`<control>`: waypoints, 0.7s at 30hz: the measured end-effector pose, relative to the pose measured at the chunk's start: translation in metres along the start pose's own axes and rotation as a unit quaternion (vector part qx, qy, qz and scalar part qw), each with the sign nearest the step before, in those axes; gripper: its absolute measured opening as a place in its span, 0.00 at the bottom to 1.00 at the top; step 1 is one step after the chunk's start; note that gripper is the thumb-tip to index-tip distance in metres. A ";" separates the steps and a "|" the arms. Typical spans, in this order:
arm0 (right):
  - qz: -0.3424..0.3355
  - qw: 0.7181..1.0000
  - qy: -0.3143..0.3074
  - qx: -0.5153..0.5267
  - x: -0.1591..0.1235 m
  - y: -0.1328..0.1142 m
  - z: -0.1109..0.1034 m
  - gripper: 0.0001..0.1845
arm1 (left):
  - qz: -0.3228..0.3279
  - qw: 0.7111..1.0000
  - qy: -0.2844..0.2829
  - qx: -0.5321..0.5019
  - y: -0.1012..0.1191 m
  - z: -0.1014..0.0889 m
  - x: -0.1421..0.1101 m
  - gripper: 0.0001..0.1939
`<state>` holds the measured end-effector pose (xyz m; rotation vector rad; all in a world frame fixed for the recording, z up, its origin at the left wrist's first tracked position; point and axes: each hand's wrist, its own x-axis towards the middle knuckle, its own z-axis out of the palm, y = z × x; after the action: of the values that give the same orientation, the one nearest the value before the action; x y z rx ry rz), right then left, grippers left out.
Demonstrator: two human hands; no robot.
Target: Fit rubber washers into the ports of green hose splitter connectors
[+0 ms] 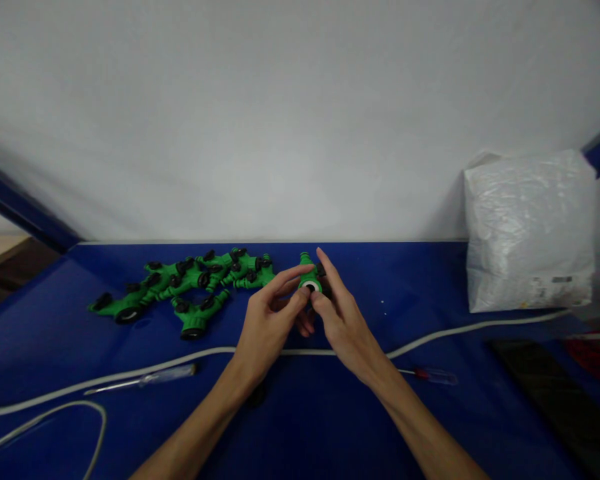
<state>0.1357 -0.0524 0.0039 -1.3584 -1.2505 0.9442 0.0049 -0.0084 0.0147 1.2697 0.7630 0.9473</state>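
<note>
Between both hands is a green Y-shaped hose splitter [307, 267] with a black valve lever, its round opening with a white ring turned toward me. My left hand [280, 307] grips it from the left, the thumb at the lower rim of the opening. From the right, my right hand [337, 310] holds it too, thumb pressed at the ring and index finger stretched upward along the side. Part of the splitter is hidden by my fingers. Left of my hands, a similar splitter [195, 317] lies apart from a cluster of several green splitters [180, 277].
A white cable [440, 335] runs across the blue table [300, 427], passing beneath my hands. One clear-handled screwdriver [165, 375] lies left, another screwdriver with a red and clear handle [435, 377] right. A white plastic-wrapped package [530, 230] stands at the back right, near a dark flat object [545, 393].
</note>
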 end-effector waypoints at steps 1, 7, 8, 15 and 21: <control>-0.001 1.000 0.002 -0.002 0.000 -0.001 0.000 0.40 | -0.002 1.000 0.000 -0.002 0.000 0.000 0.000 0.22; -0.003 1.000 0.010 0.005 0.000 -0.003 0.001 0.39 | -0.013 1.000 0.000 -0.009 0.002 -0.001 0.000 0.23; -0.002 1.000 0.011 0.006 0.000 -0.003 0.001 0.39 | -0.014 1.000 0.001 -0.011 0.003 -0.001 0.000 0.23; -0.016 0.999 0.023 -0.018 0.001 -0.001 0.002 0.37 | -0.027 0.999 0.012 -0.026 0.004 0.000 0.000 0.25; -0.027 0.998 0.024 -0.049 0.001 0.000 0.003 0.36 | -0.022 0.999 0.026 -0.026 0.001 0.001 -0.001 0.25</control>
<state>0.1325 -0.0508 0.0037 -1.4079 -1.3042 0.8176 0.0057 -0.0097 0.0157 1.1823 0.7980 0.9627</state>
